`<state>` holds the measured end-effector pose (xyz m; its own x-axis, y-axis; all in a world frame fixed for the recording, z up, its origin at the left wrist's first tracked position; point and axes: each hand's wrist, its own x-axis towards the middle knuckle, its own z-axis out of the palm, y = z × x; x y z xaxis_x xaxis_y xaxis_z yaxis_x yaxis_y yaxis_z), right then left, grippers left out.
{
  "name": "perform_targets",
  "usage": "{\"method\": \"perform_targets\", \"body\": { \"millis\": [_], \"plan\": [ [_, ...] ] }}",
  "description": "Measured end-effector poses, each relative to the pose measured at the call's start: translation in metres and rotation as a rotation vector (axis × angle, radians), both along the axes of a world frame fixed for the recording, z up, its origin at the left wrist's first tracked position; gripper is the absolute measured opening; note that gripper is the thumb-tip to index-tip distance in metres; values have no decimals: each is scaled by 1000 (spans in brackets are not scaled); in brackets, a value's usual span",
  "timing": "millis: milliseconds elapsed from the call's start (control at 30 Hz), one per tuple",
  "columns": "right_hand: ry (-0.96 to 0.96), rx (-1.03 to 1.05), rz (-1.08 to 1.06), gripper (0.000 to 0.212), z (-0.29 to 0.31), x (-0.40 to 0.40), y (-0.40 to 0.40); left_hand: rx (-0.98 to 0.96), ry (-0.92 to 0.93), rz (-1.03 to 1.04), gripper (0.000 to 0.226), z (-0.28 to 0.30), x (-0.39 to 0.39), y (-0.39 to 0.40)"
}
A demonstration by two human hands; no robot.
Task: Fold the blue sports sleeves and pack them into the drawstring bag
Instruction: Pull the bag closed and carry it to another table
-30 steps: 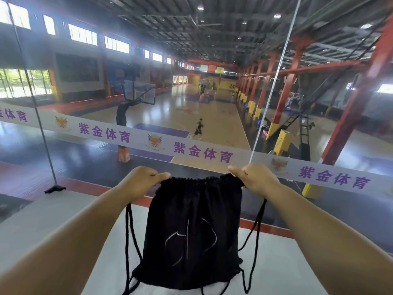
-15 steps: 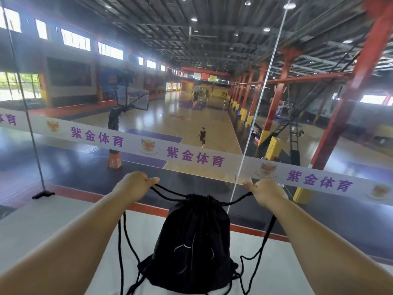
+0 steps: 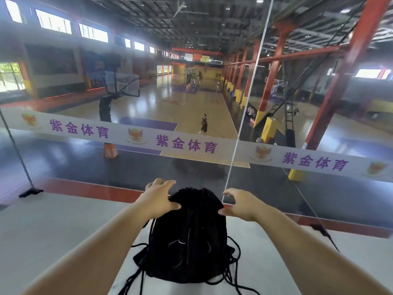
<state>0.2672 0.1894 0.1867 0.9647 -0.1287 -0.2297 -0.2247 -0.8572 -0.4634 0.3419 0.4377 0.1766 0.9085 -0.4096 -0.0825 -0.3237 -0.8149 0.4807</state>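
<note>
The black drawstring bag (image 3: 189, 241) lies on the white table (image 3: 53, 231) in front of me, its mouth cinched shut and pointing away. Its black cords (image 3: 234, 271) trail loose around its lower corners. My left hand (image 3: 158, 201) hovers at the bag's upper left with fingers spread and the thumb resting on the fabric. On the other side, my right hand (image 3: 240, 204) is beside the upper right corner, fingers spread, thumb just touching the bag's edge. No blue sports sleeves are visible.
A glass barrier with a white banner of purple lettering (image 3: 187, 144) stands right behind the table's far edge. A metal glass bracket (image 3: 30, 191) sits at the left. Beyond the glass lies a basketball court far below.
The bag went from held up open, to cinched by pulling the cords apart, to lying on the table. Both hands have let go of the cords and moved in to the bag's top.
</note>
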Motion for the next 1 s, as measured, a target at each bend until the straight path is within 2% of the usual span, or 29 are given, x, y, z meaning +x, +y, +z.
{"method": "perform_targets", "body": {
  "millis": [67,100,133,167,300,400,500,567,667,767,833,900,1000],
  "plan": [
    [-33,96,58,39,-3,6,9,-91,-49,-61,24,-1,3,-9],
    [-55,95,83,22,-5,9,13,-93,-82,-71,13,-2,3,-13],
    [-83,66,93,8,-7,11,17,-78,-105,-75,13,-2,3,-16],
    [-109,40,97,3,-6,13,19,-65,-118,-69,14,-3,5,-18],
    [-153,60,82,21,1,17,19,-111,-112,-55,17,3,10,-14],
    [-124,112,117,32,16,13,12,-105,11,-124,27,18,11,-4],
    [-155,85,180,25,36,10,9,-96,54,-159,26,33,12,2],
    [-192,17,209,19,47,11,10,-105,36,-141,27,41,9,3],
    [-190,23,208,18,55,9,11,-121,0,-104,26,53,1,-1],
    [-161,161,164,24,57,1,8,-233,98,-101,22,59,-10,-4],
    [-189,197,147,33,60,-7,4,-309,141,-91,28,61,-16,0],
    [-226,189,113,40,64,-19,-1,-352,105,-61,39,63,-16,12],
    [-276,158,56,41,66,-36,-10,-374,40,-33,40,67,-9,32]
  ]
}}
